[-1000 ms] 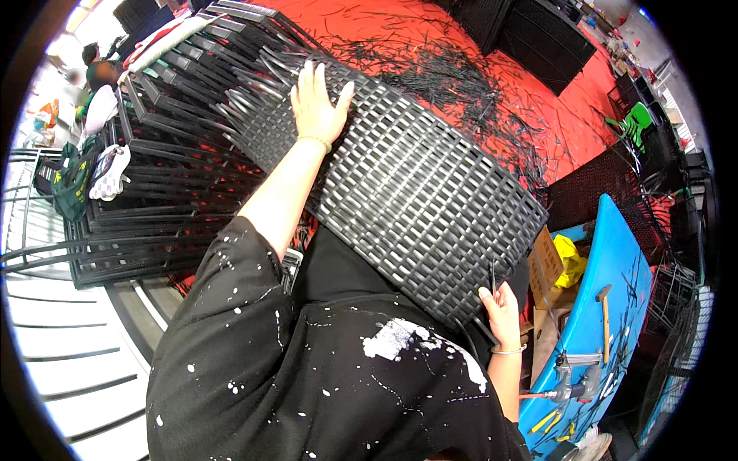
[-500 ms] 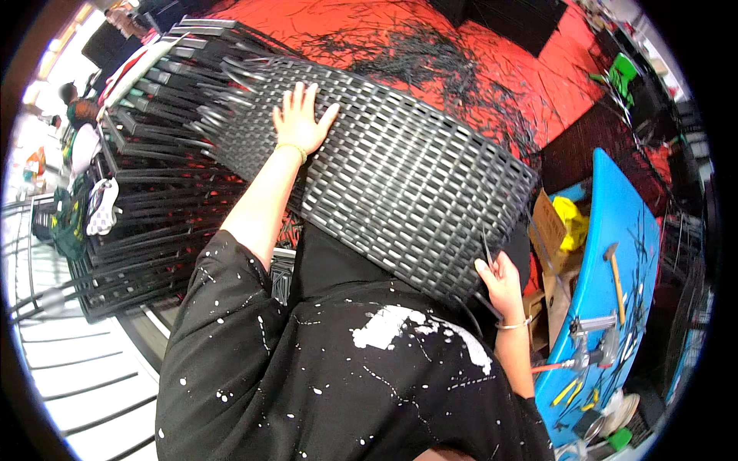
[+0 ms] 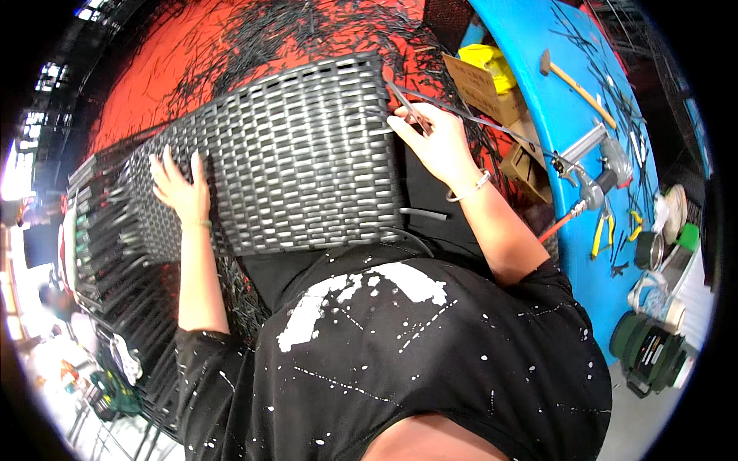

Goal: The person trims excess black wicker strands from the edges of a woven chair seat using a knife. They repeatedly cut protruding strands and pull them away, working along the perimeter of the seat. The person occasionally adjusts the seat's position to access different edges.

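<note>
A woven panel of glossy black plastic strips [image 3: 300,161] lies across my lap, with frayed loose strip ends at its left. My left hand [image 3: 183,188] rests flat on the weave, fingers spread. At the panel's right edge my right hand [image 3: 438,146] is closed on a pair of slim scissors [image 3: 410,107], whose blades point up and left beside the upper right corner. A short loose strip [image 3: 424,213] sticks out from the lower part of that edge. The scissors' handles are mostly hidden in my fingers.
Cut black strips [image 3: 284,34] litter the red floor covering [image 3: 146,69]. On the right stands a blue table [image 3: 573,253] bearing a hammer [image 3: 576,88], a grey air tool [image 3: 603,173] and yellow-handled pliers [image 3: 603,234]. Beside it are a cardboard box [image 3: 480,92] and a yellow bag [image 3: 492,67].
My view has turned toward the right. My right hand has moved with the scissors from the panel's near right corner up along its right edge. The left hand stays flat on the weave.
</note>
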